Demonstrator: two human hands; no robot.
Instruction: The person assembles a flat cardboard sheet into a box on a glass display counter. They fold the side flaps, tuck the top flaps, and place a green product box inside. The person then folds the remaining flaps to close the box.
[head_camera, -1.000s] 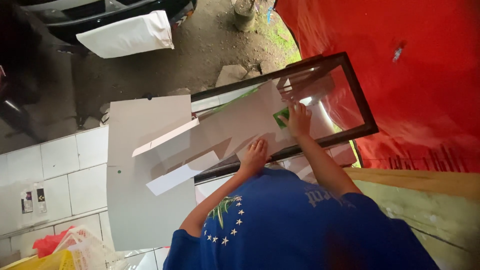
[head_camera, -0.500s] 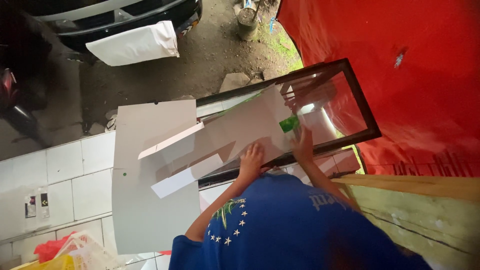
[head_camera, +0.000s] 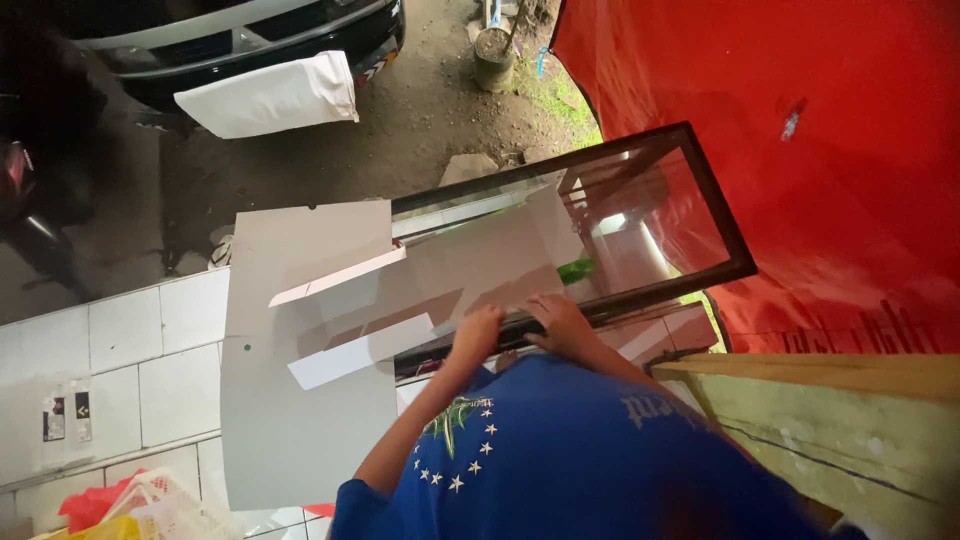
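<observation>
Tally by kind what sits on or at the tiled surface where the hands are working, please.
Glass case with dark frame: 1
Grey cardboard sheet: 1
Hands on the frame's near edge, left hand and right hand: 2
Green item seen through the glass: 1
White basket: 1
Total: 6
</observation>
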